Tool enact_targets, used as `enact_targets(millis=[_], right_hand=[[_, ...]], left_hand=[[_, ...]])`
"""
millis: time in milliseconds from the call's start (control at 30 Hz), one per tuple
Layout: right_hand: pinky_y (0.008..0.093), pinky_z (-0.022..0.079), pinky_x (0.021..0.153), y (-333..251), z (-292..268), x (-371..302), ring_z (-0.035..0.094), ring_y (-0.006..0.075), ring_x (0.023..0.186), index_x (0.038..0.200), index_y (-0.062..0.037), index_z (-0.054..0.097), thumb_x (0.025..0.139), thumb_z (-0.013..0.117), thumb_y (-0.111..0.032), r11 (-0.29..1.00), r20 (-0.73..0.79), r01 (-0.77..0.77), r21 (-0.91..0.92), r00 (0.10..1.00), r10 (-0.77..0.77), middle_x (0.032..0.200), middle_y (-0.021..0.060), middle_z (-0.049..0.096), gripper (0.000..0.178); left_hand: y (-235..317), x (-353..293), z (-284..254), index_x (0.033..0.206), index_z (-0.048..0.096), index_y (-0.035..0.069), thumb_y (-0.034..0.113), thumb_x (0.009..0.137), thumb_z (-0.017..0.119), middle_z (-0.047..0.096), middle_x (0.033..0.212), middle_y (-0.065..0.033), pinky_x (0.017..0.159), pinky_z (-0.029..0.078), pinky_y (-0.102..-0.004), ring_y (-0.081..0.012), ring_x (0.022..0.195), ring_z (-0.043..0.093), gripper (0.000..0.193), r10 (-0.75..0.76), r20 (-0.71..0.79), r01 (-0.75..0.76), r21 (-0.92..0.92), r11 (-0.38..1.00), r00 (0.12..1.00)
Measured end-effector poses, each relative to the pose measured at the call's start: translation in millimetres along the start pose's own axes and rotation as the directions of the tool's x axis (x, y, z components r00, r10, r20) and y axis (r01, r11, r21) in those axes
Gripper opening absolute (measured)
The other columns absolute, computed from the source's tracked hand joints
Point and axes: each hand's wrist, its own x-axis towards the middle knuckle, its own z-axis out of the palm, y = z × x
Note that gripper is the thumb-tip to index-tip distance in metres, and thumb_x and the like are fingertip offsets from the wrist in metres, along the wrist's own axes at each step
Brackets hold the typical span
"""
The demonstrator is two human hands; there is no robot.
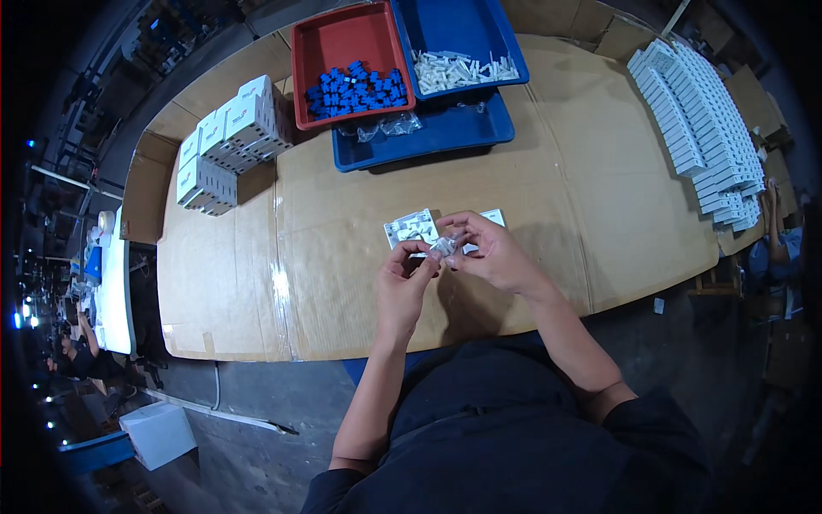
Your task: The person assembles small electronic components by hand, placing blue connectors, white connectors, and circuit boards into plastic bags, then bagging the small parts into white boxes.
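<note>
Between my two hands, above the cardboard-covered table, is a small white plastic part, perhaps with a clear wrap; its exact kind is too small to tell. My left hand pinches it from the left with thumb and forefinger. From the right, the bent fingers of my right hand close on it. Just beyond my left hand lies an open white plastic housing with small pieces inside. Another white piece lies behind my right hand, which partly hides it.
A red tray with blue plastic parts and a blue tray with white parts stand at the back, over another blue tray. White boxes are stacked at left, rows of white housings at right. Other people are at both sides.
</note>
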Motion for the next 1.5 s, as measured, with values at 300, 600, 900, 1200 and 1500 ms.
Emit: enact_targets(millis=[300, 600, 900, 1200, 1500], right_hand=[[0.0271, 0.056, 0.084, -4, 2, 1, 0.064, 0.0099, 0.098, 0.137, -0.0039, 0.057, 0.097, 0.066, 0.002, 0.979, -0.063, -0.168, 0.114, 0.982, 0.176, 0.111, 0.0033, 0.066, 0.041], [0.0275, 0.057, 0.082, 11, -3, 4, 0.065, 0.0118, 0.099, 0.137, -0.0022, 0.056, 0.096, 0.066, 0.004, 0.988, -0.124, -0.093, 0.126, 0.986, 0.109, 0.107, 0.0064, 0.066, 0.043], [0.0259, 0.056, 0.081, 16, -2, 8, 0.066, 0.0115, 0.093, 0.136, -0.0027, 0.059, 0.096, 0.065, 0.007, 0.992, -0.128, -0.070, 0.106, 0.988, 0.083, 0.105, 0.0060, 0.066, 0.042], [0.0269, 0.058, 0.086, 16, -5, 41, 0.070, 0.0136, 0.104, 0.123, 0.0048, 0.068, 0.098, 0.066, 0.006, 0.993, -0.018, -0.101, -0.055, 0.995, 0.100, 0.114, 0.0093, 0.072, 0.025], [0.0256, 0.054, 0.086, 25, 6, 46, 0.067, 0.0099, 0.101, 0.122, 0.0014, 0.070, 0.095, 0.067, 0.008, 0.997, -0.067, -0.010, -0.076, 0.998, 0.005, 0.108, 0.0055, 0.071, 0.028]], left_hand=[[13, -2, 7, 0.123, 0.062, 0.005, 0.005, 0.099, 0.067, 0.067, 0.094, -0.0029, 0.070, 0.050, -0.0225, -0.0070, 0.080, 0.061, 0.024, 0.055, 0.017, -0.055, -0.011, 0.998, 0.998], [3, -1, 1, 0.133, 0.060, 0.006, 0.006, 0.099, 0.068, 0.063, 0.100, -0.0009, 0.068, 0.045, -0.0204, -0.0039, 0.080, 0.057, 0.035, 0.133, 0.021, -0.135, 0.152, 0.979, 0.991], [6, 5, -9, 0.127, 0.066, 0.002, 0.007, 0.104, 0.061, 0.062, 0.093, 0.0014, 0.066, 0.045, -0.0203, -0.0032, 0.075, 0.056, 0.024, 0.153, 0.001, -0.146, 0.315, 0.938, 0.988], [24, 33, -26, 0.109, 0.069, 0.000, 0.015, 0.099, 0.072, 0.065, 0.086, 0.0005, 0.063, 0.045, -0.0231, -0.0052, 0.069, 0.055, 0.018, 0.160, 0.008, -0.141, 0.525, 0.840, 0.987], [23, 45, -37, 0.124, 0.063, 0.004, 0.008, 0.100, 0.068, 0.067, 0.095, 0.0007, 0.070, 0.049, -0.0219, -0.0052, 0.080, 0.059, 0.025, 0.005, 0.076, -0.016, 0.146, 0.989, 0.997]])
